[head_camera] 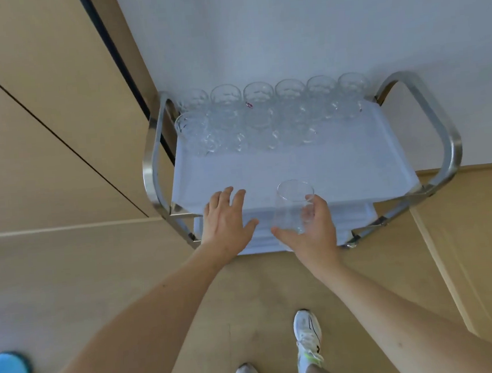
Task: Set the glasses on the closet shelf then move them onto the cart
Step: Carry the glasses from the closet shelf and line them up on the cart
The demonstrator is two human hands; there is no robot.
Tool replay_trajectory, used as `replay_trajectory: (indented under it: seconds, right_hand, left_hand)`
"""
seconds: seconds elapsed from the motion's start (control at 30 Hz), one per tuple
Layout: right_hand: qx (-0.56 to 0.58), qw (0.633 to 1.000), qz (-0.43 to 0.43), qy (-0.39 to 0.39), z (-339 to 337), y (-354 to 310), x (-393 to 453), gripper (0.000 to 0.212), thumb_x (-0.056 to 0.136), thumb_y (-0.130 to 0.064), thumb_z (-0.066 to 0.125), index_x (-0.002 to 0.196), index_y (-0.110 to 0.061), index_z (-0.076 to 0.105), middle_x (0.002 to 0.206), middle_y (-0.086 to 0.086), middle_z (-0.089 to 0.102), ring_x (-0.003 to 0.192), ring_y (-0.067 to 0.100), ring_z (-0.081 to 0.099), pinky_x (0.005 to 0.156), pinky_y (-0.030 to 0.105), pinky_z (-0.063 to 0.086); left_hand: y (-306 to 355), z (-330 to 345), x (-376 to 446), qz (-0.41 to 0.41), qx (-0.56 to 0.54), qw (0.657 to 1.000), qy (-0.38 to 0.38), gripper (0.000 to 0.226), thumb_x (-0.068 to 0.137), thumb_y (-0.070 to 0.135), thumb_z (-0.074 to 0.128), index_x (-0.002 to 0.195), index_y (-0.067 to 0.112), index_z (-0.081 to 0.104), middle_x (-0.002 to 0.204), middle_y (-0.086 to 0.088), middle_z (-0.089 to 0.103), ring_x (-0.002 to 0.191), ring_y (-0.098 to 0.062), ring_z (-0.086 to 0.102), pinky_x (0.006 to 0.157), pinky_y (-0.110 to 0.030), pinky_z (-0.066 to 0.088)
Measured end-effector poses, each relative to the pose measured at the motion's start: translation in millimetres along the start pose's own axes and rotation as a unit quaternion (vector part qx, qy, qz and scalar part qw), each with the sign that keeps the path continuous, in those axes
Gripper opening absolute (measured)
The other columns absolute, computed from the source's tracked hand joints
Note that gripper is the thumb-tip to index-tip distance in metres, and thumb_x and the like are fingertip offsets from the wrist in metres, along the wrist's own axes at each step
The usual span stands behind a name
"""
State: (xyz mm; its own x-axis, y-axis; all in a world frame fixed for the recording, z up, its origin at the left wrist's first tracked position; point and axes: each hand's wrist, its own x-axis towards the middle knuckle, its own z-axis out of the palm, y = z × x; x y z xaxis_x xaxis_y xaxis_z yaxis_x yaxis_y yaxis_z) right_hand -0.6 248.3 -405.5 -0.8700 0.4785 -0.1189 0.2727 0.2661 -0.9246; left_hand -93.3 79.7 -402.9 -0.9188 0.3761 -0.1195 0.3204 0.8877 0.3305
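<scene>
Bare forearms, no sleeves, both hands (226,214) (311,234) without rings or a watch; below, white trainers (308,341) with black streaks and neon-yellow trim.

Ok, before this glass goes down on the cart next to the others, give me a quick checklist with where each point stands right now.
1. Grip: right hand holds the glass around its lower half, mouth up. Ok.
2. Landing spot: the white top of the cart is bare in front of the rows of glasses. Ok.
3. Left hand is open and flat over the cart's near edge, holding nothing. Ok.
4. Glass set down: it is in the air, near the front edge. Not ok yet.
5. Spacing in the rows: clear glasses blur together. Cannot tell.
</scene>
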Motion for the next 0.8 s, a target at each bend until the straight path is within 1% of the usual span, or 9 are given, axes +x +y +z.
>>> replay_trajectory:
  seconds: [0.07, 0.13, 0.23, 0.33, 0.43, 0.57, 0.63, 0.73, 0.8]
  right_hand:
    - [-0.013, 1.000, -0.002, -0.001, 6, 15, -6, 0.076, 0.063, -0.029, 0.094, 0.118, -0.037, 0.042, 0.115, -0.006, 0.052, 0.111, 0.013, 0.053, 0.082, 0.018, 0.046]
    - [-0.021, 1.000, 0.005, -0.001, 11, 32, -7, 0.073, 0.061, -0.031, 0.094, 0.112, -0.039, 0.042, 0.112, -0.009, 0.051, 0.108, 0.012, 0.054, 0.087, 0.030, 0.049]
    - [-0.026, 1.000, 0.017, -0.007, 19, 60, -5, 0.080, 0.061, -0.033, 0.095, 0.120, -0.039, 0.041, 0.117, -0.007, 0.052, 0.109, 0.012, 0.054, 0.089, 0.028, 0.047]
    - [-0.022, 0.999, 0.022, -0.014, 27, 92, 3, 0.083, 0.062, -0.031, 0.096, 0.125, -0.036, 0.041, 0.120, -0.003, 0.052, 0.111, 0.014, 0.054, 0.091, 0.025, 0.046]
    - [-0.029, 0.999, 0.023, -0.018, 39, 130, 13, 0.087, 0.061, -0.032, 0.096, 0.130, -0.030, 0.043, 0.121, -0.002, 0.052, 0.112, 0.015, 0.054, 0.091, 0.025, 0.046]
    - [-0.033, 0.999, 0.016, -0.025, 58, 181, 31, 0.094, 0.061, -0.032, 0.096, 0.137, -0.024, 0.042, 0.123, -0.003, 0.051, 0.113, 0.014, 0.053, 0.088, 0.017, 0.045]
    - [-0.026, 1.000, 0.009, -0.016, 69, 203, 44, 0.095, 0.060, -0.031, 0.097, 0.137, -0.023, 0.042, 0.123, -0.002, 0.051, 0.113, 0.016, 0.054, 0.089, 0.020, 0.046]
    - [-0.019, 1.000, -0.006, -0.002, 86, 235, 67, 0.096, 0.058, -0.031, 0.097, 0.136, -0.022, 0.043, 0.123, -0.001, 0.052, 0.113, 0.017, 0.055, 0.095, 0.031, 0.049]
    - [-0.013, 0.999, -0.030, 0.013, 97, 254, 83, 0.095, 0.058, -0.031, 0.097, 0.135, -0.022, 0.043, 0.121, -0.001, 0.053, 0.111, 0.017, 0.056, 0.095, 0.032, 0.050]
  left_hand:
    - [-6, 18, -8, -0.005, -0.013, 1.000, -0.007, 0.070, 0.096, 0.049, 0.060, 0.154, 0.020, 0.034, 0.158, -0.008, 0.032, 0.145, -0.029, 0.026, 0.117, -0.042, 0.027]
    - [-11, 39, -11, -0.014, -0.030, 0.999, -0.014, 0.066, 0.095, 0.046, 0.062, 0.151, 0.018, 0.040, 0.152, -0.007, 0.039, 0.141, -0.030, 0.032, 0.114, -0.041, 0.030]
    - [-17, 73, -15, -0.023, -0.055, 0.998, -0.026, 0.063, 0.094, 0.042, 0.065, 0.148, 0.016, 0.046, 0.148, -0.009, 0.045, 0.137, -0.033, 0.037, 0.113, -0.043, 0.032]
    - [-24, 108, -15, -0.048, -0.076, 0.996, -0.019, 0.061, 0.093, 0.041, 0.067, 0.146, 0.016, 0.050, 0.148, -0.008, 0.047, 0.138, -0.032, 0.036, 0.111, -0.046, 0.036]
    - [-32, 144, -7, -0.052, -0.079, 0.995, -0.015, 0.060, 0.094, 0.041, 0.067, 0.145, 0.016, 0.050, 0.149, -0.008, 0.045, 0.139, -0.031, 0.035, 0.111, -0.047, 0.036]
    - [-43, 192, 13, -0.044, -0.070, 0.997, -0.005, 0.062, 0.094, 0.041, 0.066, 0.147, 0.015, 0.048, 0.152, -0.010, 0.043, 0.142, -0.031, 0.033, 0.114, -0.047, 0.034]
    - [-50, 215, 25, -0.037, -0.065, 0.997, 0.009, 0.062, 0.093, 0.041, 0.067, 0.147, 0.015, 0.048, 0.151, -0.010, 0.044, 0.141, -0.032, 0.034, 0.112, -0.046, 0.035]
    - [-62, 247, 49, -0.021, -0.051, 0.998, 0.032, 0.063, 0.094, 0.044, 0.065, 0.148, 0.016, 0.047, 0.152, -0.009, 0.044, 0.141, -0.031, 0.034, 0.113, -0.044, 0.035]
    - [-69, 270, 66, -0.011, -0.043, 0.998, 0.050, 0.063, 0.095, 0.045, 0.063, 0.149, 0.017, 0.045, 0.152, -0.008, 0.043, 0.142, -0.030, 0.032, 0.115, -0.042, 0.032]
